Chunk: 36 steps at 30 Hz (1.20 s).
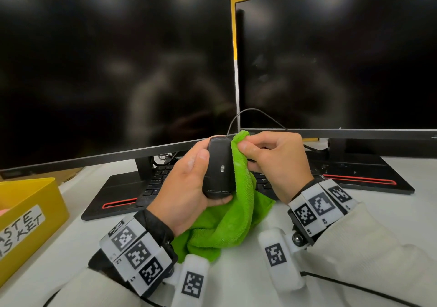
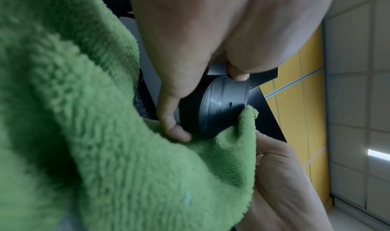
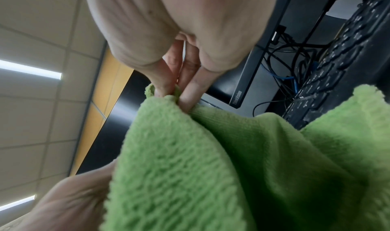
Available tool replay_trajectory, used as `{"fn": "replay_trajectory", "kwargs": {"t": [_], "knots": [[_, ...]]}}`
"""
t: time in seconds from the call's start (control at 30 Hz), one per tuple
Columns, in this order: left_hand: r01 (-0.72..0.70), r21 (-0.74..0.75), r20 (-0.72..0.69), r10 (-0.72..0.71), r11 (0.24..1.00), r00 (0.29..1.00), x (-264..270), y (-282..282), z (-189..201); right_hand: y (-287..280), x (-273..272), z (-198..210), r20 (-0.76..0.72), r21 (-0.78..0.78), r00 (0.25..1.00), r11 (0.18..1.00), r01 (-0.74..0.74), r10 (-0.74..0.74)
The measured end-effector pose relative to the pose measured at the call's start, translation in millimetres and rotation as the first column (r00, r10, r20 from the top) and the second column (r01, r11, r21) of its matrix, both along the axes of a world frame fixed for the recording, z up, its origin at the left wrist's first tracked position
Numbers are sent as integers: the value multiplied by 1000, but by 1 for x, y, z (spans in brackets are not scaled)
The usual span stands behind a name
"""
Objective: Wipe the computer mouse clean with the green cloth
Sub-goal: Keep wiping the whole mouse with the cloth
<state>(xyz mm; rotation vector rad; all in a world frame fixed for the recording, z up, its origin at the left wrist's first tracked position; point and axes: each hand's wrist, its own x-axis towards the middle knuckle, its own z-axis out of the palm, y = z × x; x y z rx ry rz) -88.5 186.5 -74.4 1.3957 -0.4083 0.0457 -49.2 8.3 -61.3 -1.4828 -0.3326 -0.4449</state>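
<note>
The left hand (image 1: 186, 183) is wrapped around the black wired computer mouse (image 1: 218, 168), held up above the white table (image 1: 71, 247), in front of the black keyboard (image 1: 156, 181). Just right of the mouse, the right hand (image 1: 276, 162) pinches the top edge of the fluffy green cloth (image 1: 236, 212), which touches the mouse's right side and hangs below it to the table. Two dark monitors (image 1: 113, 70) stand behind the mouse; a yellow bin (image 1: 30, 205) labelled in handwriting sits well to its left. The hands and cloth hide much of the keyboard. The left wrist view alone shows the mouse's grey underside (image 2: 223, 104); the right wrist view shows tangled cables (image 3: 295, 63) behind the keyboard.
</note>
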Motion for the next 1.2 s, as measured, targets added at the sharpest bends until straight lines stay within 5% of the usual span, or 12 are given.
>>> {"fn": "replay_trajectory", "kwargs": {"t": [0.33,0.67,0.93,1.07,1.2], "knots": [[38,56,2,-38,998,999,1,-3,-1,2,-7,4,-17,-16,999,999,-33,33],[-3,-150,-127,-16,989,992,7,-7,15,15,4,-10,-10,-83,998,995,57,-59],[-91,-343,-210,19,935,978,13,-17,16,13,1,-9,-252,-5,968,1000,-7,6],[-257,-47,-62,254,965,965,4,-26,13,13,-5,-9,-274,49,961,998,-39,51],[-49,-72,-138,38,996,990,5,-27,13,11,-13,1,-258,134,949,980,-150,180]]}}
